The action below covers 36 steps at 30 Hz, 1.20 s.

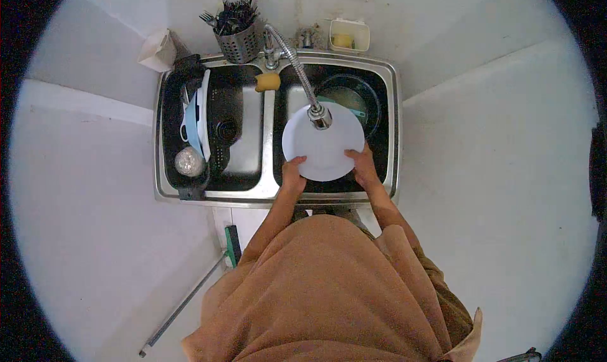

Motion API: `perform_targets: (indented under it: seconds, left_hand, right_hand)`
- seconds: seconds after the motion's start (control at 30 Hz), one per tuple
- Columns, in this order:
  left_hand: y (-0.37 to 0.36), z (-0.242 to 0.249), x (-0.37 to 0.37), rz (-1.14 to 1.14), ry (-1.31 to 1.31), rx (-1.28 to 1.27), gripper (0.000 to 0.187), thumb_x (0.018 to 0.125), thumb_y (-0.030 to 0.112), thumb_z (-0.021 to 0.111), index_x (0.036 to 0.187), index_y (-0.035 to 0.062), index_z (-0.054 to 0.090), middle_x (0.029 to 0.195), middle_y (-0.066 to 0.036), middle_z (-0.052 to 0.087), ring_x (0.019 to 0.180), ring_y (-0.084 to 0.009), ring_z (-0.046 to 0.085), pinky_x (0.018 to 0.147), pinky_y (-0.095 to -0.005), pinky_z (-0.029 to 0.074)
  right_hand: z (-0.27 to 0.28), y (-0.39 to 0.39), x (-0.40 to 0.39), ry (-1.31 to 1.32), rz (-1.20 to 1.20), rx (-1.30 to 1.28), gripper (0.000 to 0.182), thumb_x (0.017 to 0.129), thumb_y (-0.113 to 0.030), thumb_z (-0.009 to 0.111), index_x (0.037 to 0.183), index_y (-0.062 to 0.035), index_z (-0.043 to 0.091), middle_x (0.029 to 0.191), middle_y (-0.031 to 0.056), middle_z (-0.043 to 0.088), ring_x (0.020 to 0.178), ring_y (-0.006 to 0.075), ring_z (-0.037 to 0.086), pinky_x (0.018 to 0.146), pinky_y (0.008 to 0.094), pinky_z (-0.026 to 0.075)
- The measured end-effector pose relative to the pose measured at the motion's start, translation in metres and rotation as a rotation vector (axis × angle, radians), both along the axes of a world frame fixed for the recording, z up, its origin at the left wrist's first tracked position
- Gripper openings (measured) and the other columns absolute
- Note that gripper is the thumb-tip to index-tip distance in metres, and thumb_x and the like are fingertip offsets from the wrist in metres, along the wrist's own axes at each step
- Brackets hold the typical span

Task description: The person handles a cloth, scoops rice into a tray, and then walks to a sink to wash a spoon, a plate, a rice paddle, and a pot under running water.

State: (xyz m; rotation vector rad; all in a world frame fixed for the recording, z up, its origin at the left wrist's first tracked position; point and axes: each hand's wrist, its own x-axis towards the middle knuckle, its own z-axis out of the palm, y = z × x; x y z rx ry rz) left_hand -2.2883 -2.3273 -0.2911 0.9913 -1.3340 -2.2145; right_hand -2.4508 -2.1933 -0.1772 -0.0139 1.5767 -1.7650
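A white round plate [322, 150] is held over the right basin of a double sink [268, 144]. My left hand [294, 175] grips its lower left edge, thumb on top. On the lower right edge, my right hand [363, 166] grips it the same way. The flexible metal faucet [297, 65] arches over the plate, its spout end above the plate's upper part. Behind the plate, a dark round pan [376, 99] lies partly hidden in the right basin, with something light green in it.
In the left basin, a rack holds upright dishes [203, 118] beside a crumpled shiny ball [189, 162]. A yellow sponge [267, 82] sits on the divider. Behind stand a cutlery holder [238, 44] and a white container [349, 36]. A green-headed broom [231, 245] leans at lower left.
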Motion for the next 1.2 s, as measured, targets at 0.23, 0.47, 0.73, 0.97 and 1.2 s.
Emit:
perform_targets:
  seconds: [0.23,0.47,0.73,0.97,1.2]
  left_hand:
    - [0.005,0.055,-0.025,0.243,-0.177,0.423,0.037,0.072,0.007,0.064,0.105,0.0084,0.049,0.085,-0.002,0.057,0.075,-0.0162,0.055,0.064,-0.0275,0.045]
    - [0.000,0.097,-0.022,0.101,-0.173,0.518,0.030,0.077,0.017,0.061,0.104,0.0106,0.049,0.082,-0.001,0.055,0.070,-0.0141,0.054,0.054,-0.0274,0.044]
    - [0.002,0.096,-0.013,0.124,-0.122,0.550,0.050,0.067,0.005,0.055,0.115,0.0048,0.040,0.099,-0.008,0.051,0.089,-0.0220,0.052,0.072,-0.0338,0.045]
    - [0.011,0.091,0.001,0.223,-0.071,0.386,0.048,0.070,0.007,0.051,0.116,-0.0004,0.041,0.103,-0.013,0.051,0.095,-0.0235,0.050,0.080,-0.0347,0.042]
    - [0.015,0.109,-0.005,0.282,-0.054,0.406,0.043,0.083,0.021,0.051,0.119,-0.0007,0.041,0.107,-0.012,0.053,0.095,-0.0244,0.052,0.084,-0.0348,0.041]
  right_hand:
    - [0.044,0.010,0.003,0.386,0.006,0.218,0.048,0.074,-0.002,0.057,0.119,-0.0013,0.042,0.109,0.0110,0.051,0.100,0.0202,0.048,0.088,0.0325,0.037]
    - [0.031,0.012,0.026,0.242,-0.228,0.084,0.050,0.076,0.001,0.054,0.123,-0.0012,0.035,0.112,0.0119,0.048,0.103,0.0216,0.046,0.091,0.0328,0.035]
    - [-0.009,0.009,0.031,0.333,-0.123,0.393,0.057,0.076,-0.002,0.056,0.126,-0.0029,0.029,0.120,0.0155,0.044,0.112,0.0293,0.041,0.094,0.0402,0.034]
    - [0.014,-0.014,0.024,1.380,0.881,0.597,0.045,0.081,-0.027,0.053,0.119,-0.0030,0.046,0.132,0.0203,0.032,0.127,0.0385,0.020,0.102,0.0507,0.017]
    - [0.001,-0.070,0.013,1.405,0.688,0.709,0.053,0.085,-0.038,0.045,0.127,-0.0081,0.037,0.139,0.0164,0.023,0.128,0.0350,0.020,0.101,0.0515,0.018]
